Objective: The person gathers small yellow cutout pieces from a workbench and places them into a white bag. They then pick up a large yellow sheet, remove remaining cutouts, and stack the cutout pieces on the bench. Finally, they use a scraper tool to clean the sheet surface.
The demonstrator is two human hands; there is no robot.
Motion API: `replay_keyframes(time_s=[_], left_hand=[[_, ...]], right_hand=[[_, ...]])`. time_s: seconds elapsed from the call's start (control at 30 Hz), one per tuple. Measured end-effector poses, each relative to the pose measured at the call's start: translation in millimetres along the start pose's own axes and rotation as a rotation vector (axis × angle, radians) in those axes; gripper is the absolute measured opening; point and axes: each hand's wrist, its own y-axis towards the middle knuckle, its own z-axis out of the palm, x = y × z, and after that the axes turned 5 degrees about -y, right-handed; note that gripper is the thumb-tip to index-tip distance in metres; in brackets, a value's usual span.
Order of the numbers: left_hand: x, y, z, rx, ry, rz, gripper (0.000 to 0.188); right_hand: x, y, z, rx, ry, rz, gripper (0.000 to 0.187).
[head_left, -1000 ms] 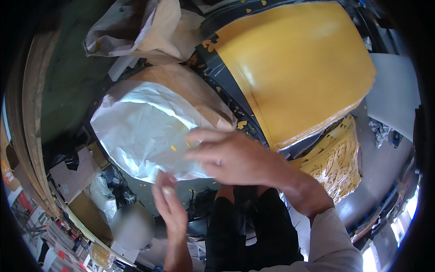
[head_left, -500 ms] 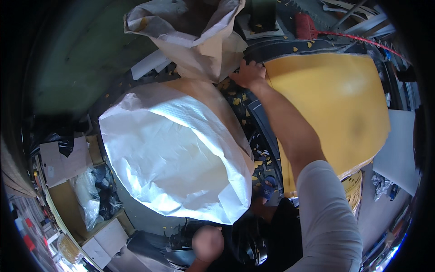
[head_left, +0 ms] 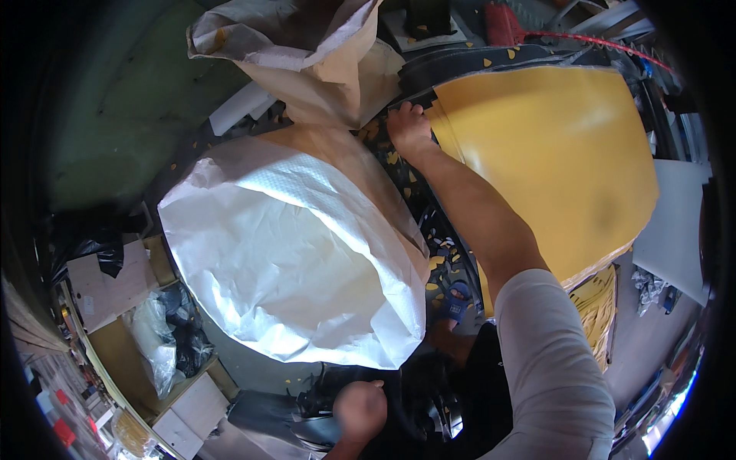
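A stack of yellow sheets (head_left: 552,169) lies at the right, its upper left edges stepped apart. My right hand (head_left: 410,129) reaches across to that left edge, fingers curled around a yellow sheet's edge. Left of it stands a large open sack (head_left: 284,261), white inside and tan outside, its wide mouth facing up. My left hand (head_left: 360,410) is low in the view near the sack's front rim, away from the sheets. It is too blurred to make out its fingers or anything in them.
A second tan sack (head_left: 330,84) stands behind the first. Yellow scraps (head_left: 435,262) litter the dark floor between sack and stack. A cardboard box (head_left: 115,345) with plastic bags sits at the left. A red-handled tool (head_left: 506,27) lies at the far right. A blue slipper (head_left: 458,301) shows below.
My right hand has curled its fingers and drawn slightly nearer. The yellow sheets' left edges are now stepped apart. My left hand has shifted slightly right and down.
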Motion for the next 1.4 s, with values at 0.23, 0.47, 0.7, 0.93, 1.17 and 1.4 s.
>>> replay_keyframes(time_s=[0.23, 0.47, 0.7, 0.93, 1.17, 1.4], left_hand=[[0.9, -4.6, 5.6, -0.029, -0.012, 0.044, 0.008], [-19.7, -16.0, 7.2, 0.102, 0.004, -0.119, 0.008], [-27.0, -20.7, 10.3, 0.266, 0.074, -0.17, 0.007], [-24.6, -13.5, 11.2, 0.247, 0.069, -0.171, 0.008], [-20.6, -22.1, 10.1, 0.251, 0.081, -0.186, 0.008], [-22.3, -20.2, 17.7, 0.283, 0.117, -0.147, 0.009]], right_hand=[[-44.5, 14.6, 2.0, 0.152, 0.797, -0.046, 0.034], [-114.9, -51.1, -35.1, -0.007, 1.818, 0.4, 0.026], [-54.4, -35.1, -71.1, 0.201, 0.407, 0.144, 0.042], [-9.0, -24.9, -50.2, 0.253, -0.006, -0.095, 0.033], [-36.8, -23.3, -57.7, 0.036, 0.54, 0.033, 0.03], [-55.4, -227.9, -228.8, -0.178, 1.79, 0.043, 0.037]])
